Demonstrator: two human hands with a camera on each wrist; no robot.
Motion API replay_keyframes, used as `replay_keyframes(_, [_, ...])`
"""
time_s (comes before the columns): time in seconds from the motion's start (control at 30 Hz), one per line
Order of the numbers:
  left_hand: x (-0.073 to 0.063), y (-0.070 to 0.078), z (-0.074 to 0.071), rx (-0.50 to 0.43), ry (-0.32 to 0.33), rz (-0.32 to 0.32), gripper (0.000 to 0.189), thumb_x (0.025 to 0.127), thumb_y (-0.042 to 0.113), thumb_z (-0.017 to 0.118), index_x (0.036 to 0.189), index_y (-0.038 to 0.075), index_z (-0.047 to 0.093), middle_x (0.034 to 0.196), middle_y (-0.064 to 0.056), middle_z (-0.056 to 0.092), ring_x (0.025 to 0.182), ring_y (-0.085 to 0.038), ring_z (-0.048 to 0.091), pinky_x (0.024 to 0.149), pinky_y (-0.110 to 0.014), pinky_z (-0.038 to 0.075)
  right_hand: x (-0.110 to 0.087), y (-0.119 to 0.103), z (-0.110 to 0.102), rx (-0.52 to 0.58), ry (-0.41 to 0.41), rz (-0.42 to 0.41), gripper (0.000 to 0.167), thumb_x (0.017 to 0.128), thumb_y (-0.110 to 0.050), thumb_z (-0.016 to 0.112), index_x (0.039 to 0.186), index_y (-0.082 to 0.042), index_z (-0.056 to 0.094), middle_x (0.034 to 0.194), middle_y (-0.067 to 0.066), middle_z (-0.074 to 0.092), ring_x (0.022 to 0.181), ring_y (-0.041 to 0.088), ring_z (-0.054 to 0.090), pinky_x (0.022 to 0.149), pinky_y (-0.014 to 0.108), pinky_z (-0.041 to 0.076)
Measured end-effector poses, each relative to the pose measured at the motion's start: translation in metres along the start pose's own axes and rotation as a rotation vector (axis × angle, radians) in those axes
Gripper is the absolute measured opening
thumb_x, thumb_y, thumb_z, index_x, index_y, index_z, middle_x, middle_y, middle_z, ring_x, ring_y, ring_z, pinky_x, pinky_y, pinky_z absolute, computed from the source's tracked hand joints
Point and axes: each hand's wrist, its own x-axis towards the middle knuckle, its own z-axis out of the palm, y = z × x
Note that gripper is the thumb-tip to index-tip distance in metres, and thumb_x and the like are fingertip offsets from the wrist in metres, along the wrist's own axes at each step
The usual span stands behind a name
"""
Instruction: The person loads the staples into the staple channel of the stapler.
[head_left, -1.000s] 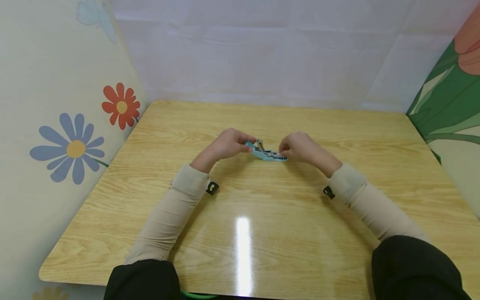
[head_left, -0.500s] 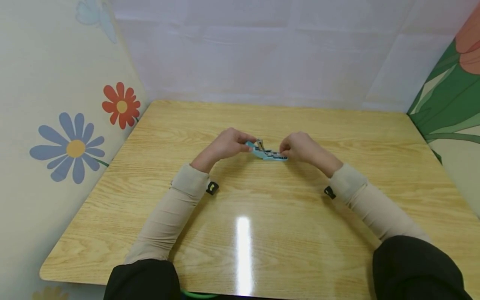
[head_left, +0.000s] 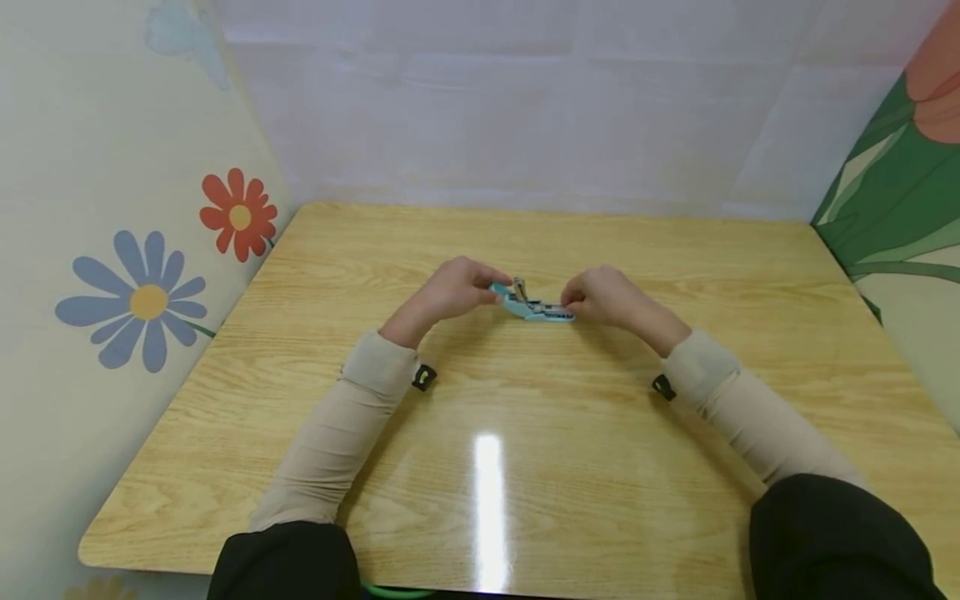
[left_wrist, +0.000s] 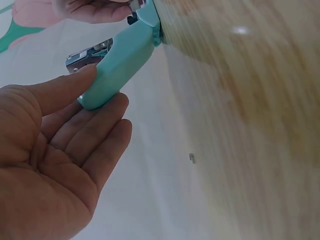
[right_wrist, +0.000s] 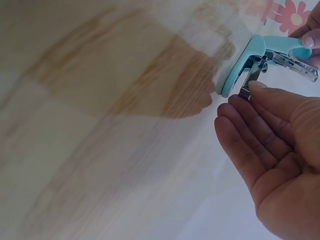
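A turquoise stapler (head_left: 517, 308) sits opened out near the middle of the wooden table, its metal parts exposed. My left hand (head_left: 456, 289) pinches the end of its raised turquoise cover (left_wrist: 120, 65), thumb on one side and fingers beneath. From the other side, my right hand (head_left: 606, 293) pinches the tip of a narrow metal piece (right_wrist: 254, 74) at the stapler's base between thumb and fingertips. Another metal arm (right_wrist: 292, 64) stands up at an angle between cover and base. The right fingertips partly hide the pinched end.
The wooden table (head_left: 420, 433) reaches back to a white cloth (head_left: 525, 117). Painted walls with flowers (head_left: 150, 300) flank it left and right. A small grey bit (left_wrist: 192, 158) shows beside the left hand in the left wrist view.
My right hand has shifted very slightly to the right, still pinching at the stapler's base. My left hand and the stapler look the same.
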Motion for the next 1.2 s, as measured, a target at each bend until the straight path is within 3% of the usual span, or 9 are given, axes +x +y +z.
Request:
replay_keyframes(0.23, [0.003, 0.014, 0.003, 0.085, 0.031, 0.020, 0.038, 0.101, 0.021, 0.064, 0.139, 0.019, 0.064, 0.138, -0.006, 0.066, 0.115, -0.026, 0.066, 0.094, -0.042, 0.054, 0.001, -0.001, 0.000, -0.017, 0.005, -0.012, 0.018, 0.098, -0.014, 0.068, 0.109, -0.005, 0.078, 0.105, 0.011, 0.078, 0.096, 0.026, 0.073, 0.088, 0.042, 0.059])
replay_keyframes(0.43, [0.012, 0.027, 0.012, 0.137, 0.071, 0.100, 0.044, 0.101, 0.022, 0.064, 0.144, 0.016, 0.059, 0.140, -0.005, 0.066, 0.115, -0.020, 0.067, 0.093, -0.038, 0.055, 0.002, 0.001, 0.001, 0.001, 0.015, -0.008, 0.017, 0.097, -0.014, 0.069, 0.107, -0.005, 0.079, 0.104, 0.011, 0.078, 0.096, 0.027, 0.073, 0.088, 0.044, 0.058])
replay_keyframes(0.57, [0.020, 0.036, 0.020, 0.182, 0.095, 0.147, 0.043, 0.101, 0.022, 0.065, 0.143, 0.015, 0.060, 0.136, -0.005, 0.068, 0.096, -0.018, 0.067, 0.084, -0.034, 0.052, 0.001, 0.003, 0.001, 0.033, 0.023, -0.002, 0.016, 0.096, -0.015, 0.069, 0.105, -0.005, 0.079, 0.102, 0.011, 0.078, 0.095, 0.028, 0.072, 0.088, 0.045, 0.057])
replay_keyframes(0.83, [0.029, 0.051, 0.033, 0.261, 0.094, 0.175, 0.043, 0.101, 0.026, 0.065, 0.143, 0.016, 0.061, 0.129, -0.005, 0.072, 0.055, -0.013, 0.044, 0.064, -0.028, 0.040, -0.006, 0.014, 0.001, 0.105, 0.025, 0.078, 0.016, 0.096, -0.013, 0.070, 0.106, -0.003, 0.077, 0.106, 0.014, 0.078, 0.101, 0.030, 0.072, 0.093, 0.047, 0.056])
replay_keyframes(1.07, [0.034, 0.063, 0.045, 0.382, 0.065, 0.213, 0.041, 0.101, 0.025, 0.064, 0.141, 0.016, 0.062, 0.132, -0.005, 0.070, 0.058, -0.007, 0.049, 0.067, -0.023, 0.045, -0.009, 0.016, 0.003, 0.150, 0.031, 0.112, 0.019, 0.095, -0.014, 0.072, 0.107, -0.001, 0.077, 0.105, 0.014, 0.078, 0.100, 0.031, 0.073, 0.092, 0.046, 0.057])
replay_keyframes(1.2, [0.036, 0.069, 0.049, 0.410, 0.072, 0.205, 0.039, 0.101, 0.022, 0.065, 0.138, 0.013, 0.063, 0.134, -0.005, 0.069, 0.057, -0.009, 0.045, 0.068, -0.022, 0.045, -0.009, 0.017, 0.004, 0.155, 0.042, 0.103, 0.019, 0.094, -0.012, 0.072, 0.107, 0.000, 0.077, 0.104, 0.015, 0.078, 0.098, 0.032, 0.074, 0.092, 0.046, 0.058])
